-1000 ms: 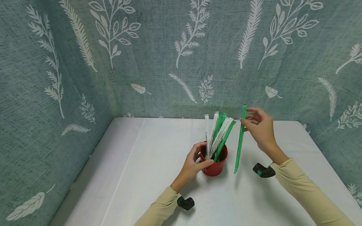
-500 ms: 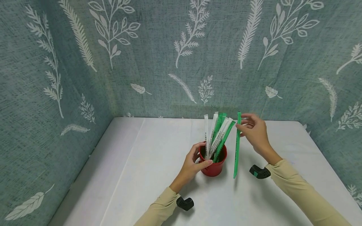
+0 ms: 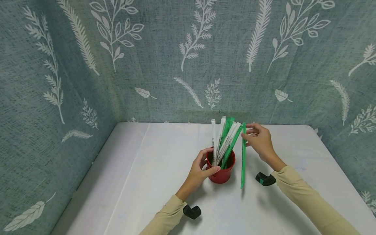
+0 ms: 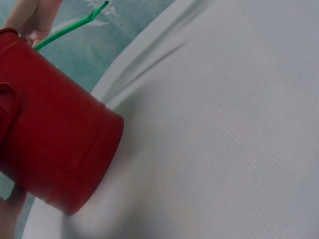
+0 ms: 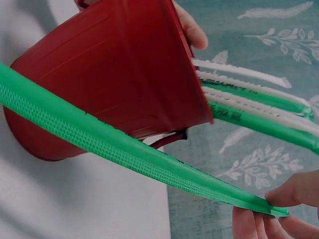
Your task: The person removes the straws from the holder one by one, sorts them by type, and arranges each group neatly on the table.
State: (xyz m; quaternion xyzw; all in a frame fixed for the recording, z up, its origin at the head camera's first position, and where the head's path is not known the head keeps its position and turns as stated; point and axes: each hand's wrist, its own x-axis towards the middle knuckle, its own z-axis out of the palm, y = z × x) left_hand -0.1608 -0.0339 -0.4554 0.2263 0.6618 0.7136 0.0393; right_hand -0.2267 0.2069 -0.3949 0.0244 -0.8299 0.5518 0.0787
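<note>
Just beside one round red metal bucket (image 3: pixel 220 177), the right hand (image 3: pixel 259 140) pinches one slim green wrapped straw (image 3: pixel 243 163); the left hand (image 3: pixel 202 170) grips the bucket. Positioning that straw seems the step; the next move calls for a steady bucket. Inside: at least three white straws (image 3: pixel 213 140) and two green straws (image 3: pixel 232 147), overlapping.

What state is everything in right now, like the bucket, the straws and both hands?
Red bucket, upright, open at the top.
White straws, standing in the bucket, tops above its rim.
Leaning green straws, in the bucket, tops above its rim.
Held green straw, pinched near its top, hanging outside the bucket.
Left hand, holding the bucket near its rim.
Right hand, pinching the held green straw.
Curtain, hanging behind the table.
</note>
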